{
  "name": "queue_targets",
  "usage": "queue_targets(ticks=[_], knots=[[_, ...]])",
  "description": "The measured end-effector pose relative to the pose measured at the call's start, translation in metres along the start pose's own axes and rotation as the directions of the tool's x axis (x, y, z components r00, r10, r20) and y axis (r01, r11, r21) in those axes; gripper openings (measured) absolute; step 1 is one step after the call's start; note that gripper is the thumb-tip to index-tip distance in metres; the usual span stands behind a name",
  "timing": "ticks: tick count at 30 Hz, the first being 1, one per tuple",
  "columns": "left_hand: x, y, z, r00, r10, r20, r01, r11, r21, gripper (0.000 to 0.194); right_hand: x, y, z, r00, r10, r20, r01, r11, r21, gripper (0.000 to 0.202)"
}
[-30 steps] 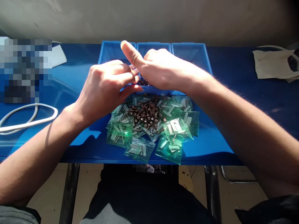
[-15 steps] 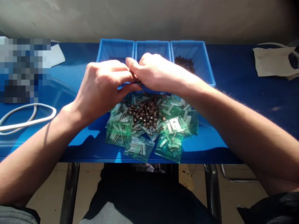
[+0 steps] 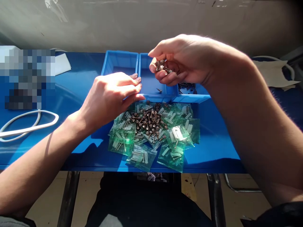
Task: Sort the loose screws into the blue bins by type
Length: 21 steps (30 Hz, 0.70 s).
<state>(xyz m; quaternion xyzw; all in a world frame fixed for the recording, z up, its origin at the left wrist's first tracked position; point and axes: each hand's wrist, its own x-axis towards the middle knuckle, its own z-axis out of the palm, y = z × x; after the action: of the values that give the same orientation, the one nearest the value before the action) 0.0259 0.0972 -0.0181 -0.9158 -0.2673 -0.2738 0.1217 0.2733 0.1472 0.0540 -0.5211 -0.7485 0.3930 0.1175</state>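
Observation:
My right hand [image 3: 180, 61] is raised over the middle and right bins, palm turned up. Its curled fingers cup several small metal screws [image 3: 162, 66]. Fingers of my left hand [image 3: 118, 93] reach over the front of the left and middle bins, thumb a little apart, and I see nothing between them. Inside the middle blue bin [image 3: 149, 82] lies a single screw [image 3: 159, 90]. Below the hands, a pile of brown hex-head screws [image 3: 151, 121] rests on green-tinted clear bags [image 3: 121, 138] of white wall plugs and screws.
The left blue bin [image 3: 121, 56] stands beside the middle one. Dark screws [image 3: 187, 87] lie in the right blue bin [image 3: 196, 98], partly behind my right arm. A white cable [image 3: 28, 128] loops on the blue table [image 3: 80, 78]. Brown paper [image 3: 274, 74] lies at the right.
My right hand has moved away from my left, up and rightward, and turned over, showing the screws in it. The left hand has stayed nearly in place. The view has shifted slightly.

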Motion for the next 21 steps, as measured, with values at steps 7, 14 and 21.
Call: queue_targets(ticks=[7, 14, 21], knots=[[0.001, -0.001, 0.001, 0.997, -0.034, 0.074, 0.038, 0.998, -0.057, 0.023, -0.026, -0.012, -0.009, 0.991, 0.039, 0.126, -0.024, 0.992, -0.125, 0.036], [-0.003, 0.000, 0.000, 0.993, -0.024, 0.114, 0.036, 0.993, -0.109, 0.025, -0.055, -0.006, 0.004, 0.960, -0.181, 0.213, 0.266, 0.828, -0.494, 0.038], [-0.007, -0.006, 0.002, 0.998, 0.012, 0.056, -0.007, 0.997, -0.083, 0.025, -0.059, -0.016, 0.048, 0.909, -0.390, 0.144, 0.411, 0.785, -0.464, 0.035]])
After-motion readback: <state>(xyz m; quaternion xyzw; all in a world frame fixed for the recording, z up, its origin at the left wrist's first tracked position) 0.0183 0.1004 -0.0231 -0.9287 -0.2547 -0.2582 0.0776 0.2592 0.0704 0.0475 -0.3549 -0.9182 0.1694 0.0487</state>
